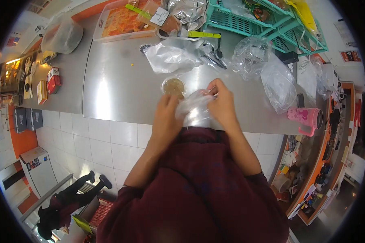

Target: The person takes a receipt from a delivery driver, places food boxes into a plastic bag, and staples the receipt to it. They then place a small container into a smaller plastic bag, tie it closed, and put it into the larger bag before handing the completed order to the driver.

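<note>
A clear plastic bag (192, 104) is stretched between my two hands over the front edge of the steel table (121, 81). My left hand (168, 113) has its fingers closed on the bag's left side, partly blurred. With fingers pinched together, my right hand (222, 103) grips the bag's upper right side. Just beyond my left hand stands a round clear container (173, 86) with something pale brown in it. Farther back lie a crumpled clear bag (170, 56) and dark-handled utensils (215, 58).
At the back are an orange-stained tray (123, 20), foil (186, 12) and teal crates (239, 20). Plastic bags (278, 83) and a pink mug (306, 117) stand right. Small boxes (53, 81) are left. Another person (65, 204) is at lower left, away from my hands.
</note>
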The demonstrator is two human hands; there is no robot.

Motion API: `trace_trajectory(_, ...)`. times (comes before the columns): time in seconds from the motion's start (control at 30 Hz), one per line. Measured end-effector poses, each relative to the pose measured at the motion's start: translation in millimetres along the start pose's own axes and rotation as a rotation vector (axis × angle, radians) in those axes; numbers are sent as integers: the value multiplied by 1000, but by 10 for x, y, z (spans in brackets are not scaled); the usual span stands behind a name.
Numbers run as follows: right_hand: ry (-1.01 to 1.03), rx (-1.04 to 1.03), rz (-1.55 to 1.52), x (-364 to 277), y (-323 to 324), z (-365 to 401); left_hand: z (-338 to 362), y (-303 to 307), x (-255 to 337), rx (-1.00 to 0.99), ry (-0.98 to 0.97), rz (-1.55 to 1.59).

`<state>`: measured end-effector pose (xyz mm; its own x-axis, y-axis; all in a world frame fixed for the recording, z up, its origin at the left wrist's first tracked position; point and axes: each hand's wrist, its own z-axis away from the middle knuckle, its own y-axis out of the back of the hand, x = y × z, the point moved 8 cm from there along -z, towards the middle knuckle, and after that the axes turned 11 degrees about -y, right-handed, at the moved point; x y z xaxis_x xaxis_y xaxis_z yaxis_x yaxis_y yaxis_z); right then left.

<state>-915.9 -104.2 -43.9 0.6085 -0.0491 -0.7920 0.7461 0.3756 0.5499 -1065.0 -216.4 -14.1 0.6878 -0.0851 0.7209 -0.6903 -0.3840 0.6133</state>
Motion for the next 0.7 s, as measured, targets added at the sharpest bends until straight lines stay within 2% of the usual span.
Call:
trace_trajectory(0.03,29,-25,-2,-51,-80,54,66,-24,67,-106,9,-12)
trace_trajectory(0.13,296,-29,317,-69,-352,201,509,2,-604,13,440,255)
trace_trajectory(0.17,236,-128,399,53,-468,178,635,13,-821,96,514,397)
trace_trajectory(0.27,138,-530,329,158,-637,101,845,2,-1031,223,459,288)
trace_trajectory(0.33,148,-570,32,94,-708,-202,900,0,-1051,113,495,169)
trace_trajectory(0.37,264,-406,6,-14,-689,-377,925,-5,-1059,59,513,109)
trace_trajectory(0.47,483,-114,564,-474,-992,-276,931,34,-1070,121,502,30)
trace_trajectory(0.57,386,-316,574,-204,-1400,-453,975,-25,-1127,93,599,111)
trace_trajectory(0.67,226,-190,329,-178,-882,-544,965,-133,-1172,102,547,100)
trace_trajectory(0.7,256,-104,269,-251,-618,-478,956,-220,-1184,124,511,130)
